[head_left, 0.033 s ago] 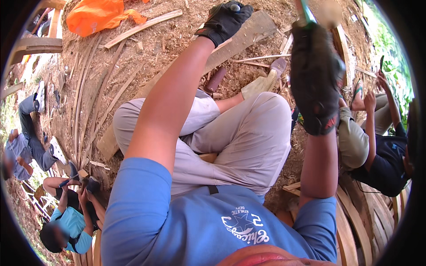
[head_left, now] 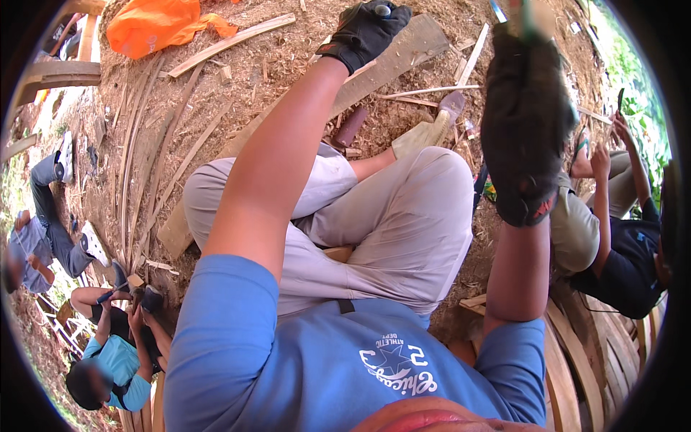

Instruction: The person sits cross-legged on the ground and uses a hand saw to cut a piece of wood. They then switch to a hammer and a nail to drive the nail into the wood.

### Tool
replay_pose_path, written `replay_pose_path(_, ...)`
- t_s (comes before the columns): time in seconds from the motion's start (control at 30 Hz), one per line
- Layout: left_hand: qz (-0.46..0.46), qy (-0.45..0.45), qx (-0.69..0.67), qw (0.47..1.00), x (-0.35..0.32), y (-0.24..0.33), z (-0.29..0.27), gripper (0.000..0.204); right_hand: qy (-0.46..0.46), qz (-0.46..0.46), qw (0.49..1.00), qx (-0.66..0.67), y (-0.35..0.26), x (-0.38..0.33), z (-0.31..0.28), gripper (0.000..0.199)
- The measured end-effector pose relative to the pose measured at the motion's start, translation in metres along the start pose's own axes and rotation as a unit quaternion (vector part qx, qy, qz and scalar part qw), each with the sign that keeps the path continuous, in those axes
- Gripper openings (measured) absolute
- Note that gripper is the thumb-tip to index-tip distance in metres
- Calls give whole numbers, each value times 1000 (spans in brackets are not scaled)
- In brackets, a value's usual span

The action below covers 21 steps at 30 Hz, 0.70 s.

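My left hand (head_left: 367,32), in a black glove, is closed round a rod-like thing whose round grey end (head_left: 382,11) sticks out of the fist. The rest of it is hidden by the glove. Beneath that hand a long wooden plank (head_left: 410,52) slants toward my crossed legs. To the right, my right hand (head_left: 525,122), also gloved, is raised and closed on a green-handled tool (head_left: 530,27). A pale brown rounded shape at its top is blurred, so its kind is unclear. The two hands are well apart.
A dark red cylinder (head_left: 350,127) lies near my foot. Wood strips (head_left: 147,158) and shavings cover the ground, with an orange bag (head_left: 155,27) at the far left. One person (head_left: 619,237) sits close on my right; others (head_left: 115,360) sit on the left.
My right hand has shifted a little to the right and down, its tool tilting with it. My left hand stays almost where it was.
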State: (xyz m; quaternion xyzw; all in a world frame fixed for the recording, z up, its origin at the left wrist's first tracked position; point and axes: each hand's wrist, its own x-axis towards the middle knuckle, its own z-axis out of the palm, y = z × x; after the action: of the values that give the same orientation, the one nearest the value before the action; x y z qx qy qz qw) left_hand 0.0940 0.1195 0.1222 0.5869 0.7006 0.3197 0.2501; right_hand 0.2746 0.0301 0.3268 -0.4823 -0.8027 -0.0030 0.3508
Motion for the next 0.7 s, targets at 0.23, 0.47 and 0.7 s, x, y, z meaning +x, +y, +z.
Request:
replay_pose_path(0.23, 98, -23, -165, 981, 19, -37, 34, 50, -164, -12, 986, 0, 20, -39, 34, 11)
replay_pose_path(0.47, -6, -34, -6, 999, -5, 15, -1, 52, 116, -85, 982, -121, 16, -4, 11, 16)
replay_pose_path(0.7, -7, -36, -50, 998, -9, 14, -8, 52, -45, 24, 998, -26, 5, -11, -1, 16)
